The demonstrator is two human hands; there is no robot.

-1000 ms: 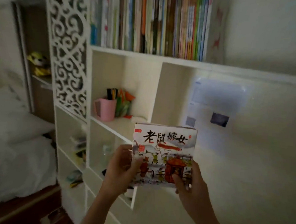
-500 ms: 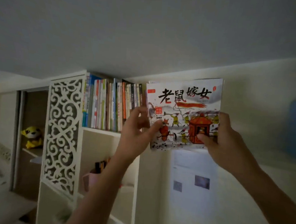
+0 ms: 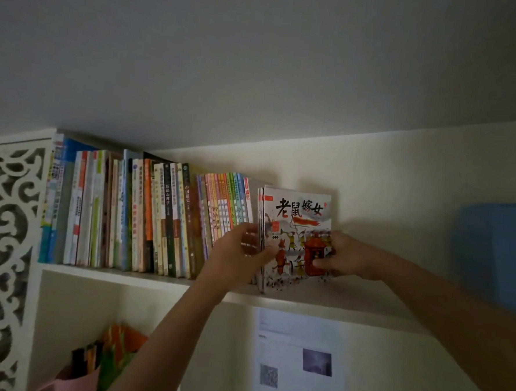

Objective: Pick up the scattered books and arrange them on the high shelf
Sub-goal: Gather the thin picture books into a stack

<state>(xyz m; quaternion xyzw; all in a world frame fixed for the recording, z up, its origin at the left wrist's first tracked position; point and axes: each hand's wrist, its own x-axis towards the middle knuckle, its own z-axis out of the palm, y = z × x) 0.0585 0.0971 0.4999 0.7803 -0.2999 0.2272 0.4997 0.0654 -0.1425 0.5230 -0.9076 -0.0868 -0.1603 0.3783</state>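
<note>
A thin stack of picture books (image 3: pixel 297 225), its front cover white with black Chinese characters and a red sedan chair, stands upright on the high white shelf (image 3: pixel 319 305). It sits just right of a long row of upright books (image 3: pixel 146 215). My left hand (image 3: pixel 241 254) grips the stack's left edge, thumb on the cover. My right hand (image 3: pixel 343 255) holds the lower right corner, thumb on the front. Both arms reach up from below.
A white fretwork panel (image 3: pixel 2 255) closes the shelf's left end. The ceiling is close above the books. Below the shelf are a pink cup with pens (image 3: pixel 80 371) and a paper sheet (image 3: pixel 298 361) taped to the wall. Bare shelf runs right toward a blue shape (image 3: pixel 494 255).
Both hands have carried the stack from chest height up onto the high shelf, and its bottom edge now rests on the board beside the book row. My view has tilted upward.
</note>
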